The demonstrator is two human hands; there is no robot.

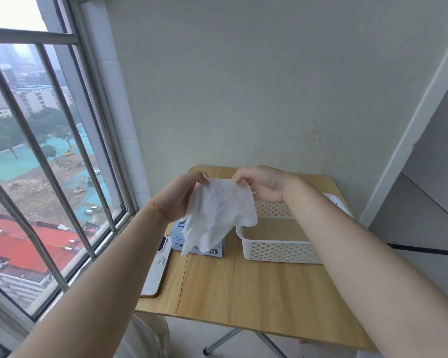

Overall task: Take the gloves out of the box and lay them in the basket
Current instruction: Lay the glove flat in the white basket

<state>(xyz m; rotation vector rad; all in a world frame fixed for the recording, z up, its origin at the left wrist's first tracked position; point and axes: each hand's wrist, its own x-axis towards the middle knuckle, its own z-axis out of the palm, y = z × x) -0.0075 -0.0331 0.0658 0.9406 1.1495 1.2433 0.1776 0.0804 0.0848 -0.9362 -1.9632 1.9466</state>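
Observation:
A thin white glove hangs in the air above the table, stretched between both hands. My left hand pinches its upper left corner and my right hand pinches its upper right corner. The glove's fingers dangle down in front of the pale blue glove box, which stands on the table and is mostly hidden behind it. A white perforated plastic basket sits to the right of the box, under my right forearm, and nothing shows on the part of its floor that I can see.
A phone lies face up at the left edge of the small wooden folding table. A barred window runs along the left, a plain wall stands behind the table, and a white shelf unit rises at the right.

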